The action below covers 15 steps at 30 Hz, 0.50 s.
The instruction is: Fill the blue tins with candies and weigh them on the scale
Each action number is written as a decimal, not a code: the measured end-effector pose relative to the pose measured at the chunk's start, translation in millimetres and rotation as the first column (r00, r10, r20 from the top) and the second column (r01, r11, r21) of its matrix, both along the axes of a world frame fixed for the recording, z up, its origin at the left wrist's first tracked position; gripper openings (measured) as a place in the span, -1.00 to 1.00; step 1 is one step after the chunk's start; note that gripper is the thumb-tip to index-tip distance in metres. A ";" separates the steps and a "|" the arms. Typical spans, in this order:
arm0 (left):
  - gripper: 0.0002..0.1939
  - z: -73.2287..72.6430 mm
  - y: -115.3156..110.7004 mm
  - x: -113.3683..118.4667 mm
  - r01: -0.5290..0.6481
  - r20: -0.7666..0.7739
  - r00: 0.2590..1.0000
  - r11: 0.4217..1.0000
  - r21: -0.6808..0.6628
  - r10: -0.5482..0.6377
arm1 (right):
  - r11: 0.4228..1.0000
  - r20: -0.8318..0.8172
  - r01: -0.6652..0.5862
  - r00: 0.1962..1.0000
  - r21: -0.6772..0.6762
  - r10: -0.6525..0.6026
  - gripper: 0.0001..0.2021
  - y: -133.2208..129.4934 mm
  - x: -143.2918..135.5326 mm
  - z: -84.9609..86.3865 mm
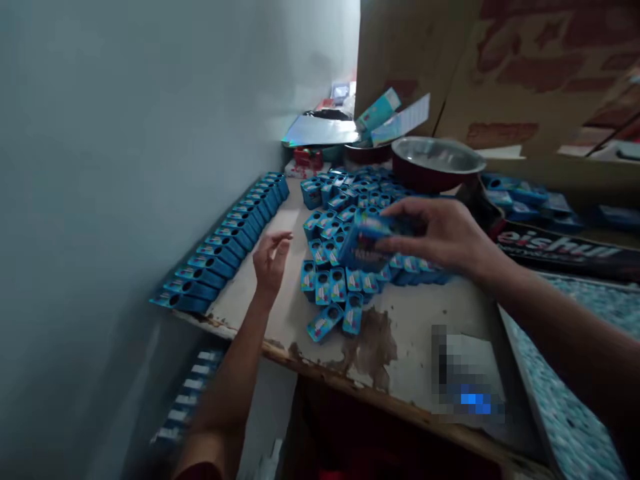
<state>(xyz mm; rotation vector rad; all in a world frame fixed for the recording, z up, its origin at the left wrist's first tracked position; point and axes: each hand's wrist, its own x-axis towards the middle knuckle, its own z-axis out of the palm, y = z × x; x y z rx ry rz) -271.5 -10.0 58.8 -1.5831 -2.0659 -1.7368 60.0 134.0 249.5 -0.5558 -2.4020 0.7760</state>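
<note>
My right hand (440, 233) is closed on a small blue carton (364, 248), held by its right end between thumb and fingers just above the pile. Motion blurs the carton a little. My left hand (270, 263) hovers over the bare strip of table, fingers loosely bent, with nothing visible in it. Many like blue cartons with round dark holes (337, 283) stand close together under and around my right hand. To the left of my left hand, a neat row of the same cartons (220, 250) leans along the wall.
The worn table (280, 333) has a chipped front edge. A metal bowl (437, 163) and flat printed card pieces (380, 113) are at the back. At right, an open black box (565, 247) holds more blue cartons. A pixelated patch covers something at front right.
</note>
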 end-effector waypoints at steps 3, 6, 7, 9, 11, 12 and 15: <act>-0.47 -45.4 34.8 -60.7 -0.141 0.013 0.989 0.980 -0.142 0.145 | 0.987 -0.114 0.085 0.988 -0.139 -0.101 -0.69 59.3 -80.2 2.9; -0.65 -77.8 59.2 -83.4 -0.144 -0.036 0.990 0.959 -0.244 0.139 | 0.975 -0.118 0.175 0.975 -0.134 -0.191 -0.75 123.2 -174.1 -10.3; -0.66 -85.0 62.8 -85.7 -0.148 -0.060 0.989 0.951 -0.271 0.136 | 0.971 -0.100 0.229 0.967 -0.063 -0.234 -0.76 142.8 -206.9 -16.4; -0.61 -95.4 64.7 -85.8 -0.147 -0.117 0.986 0.938 -0.314 0.116 | 0.940 -0.030 0.322 0.947 0.110 -0.321 -0.71 177.1 -270.7 -29.7; -0.58 -102.3 62.5 -82.0 -0.138 -0.178 0.981 0.927 -0.348 0.080 | 0.902 0.056 0.383 0.914 0.201 -0.401 -0.59 204.2 -328.7 -44.4; -0.57 -104.6 61.0 -79.4 -0.133 -0.205 0.977 0.922 -0.363 0.060 | 0.895 0.095 0.388 0.904 0.219 -0.416 -0.52 215.4 -354.5 -52.4; -0.59 -107.5 58.2 -70.7 -0.132 -0.268 0.963 0.905 -0.405 0.021 | 0.907 0.174 0.365 0.899 0.210 -0.402 -0.40 241.6 -418.6 -78.1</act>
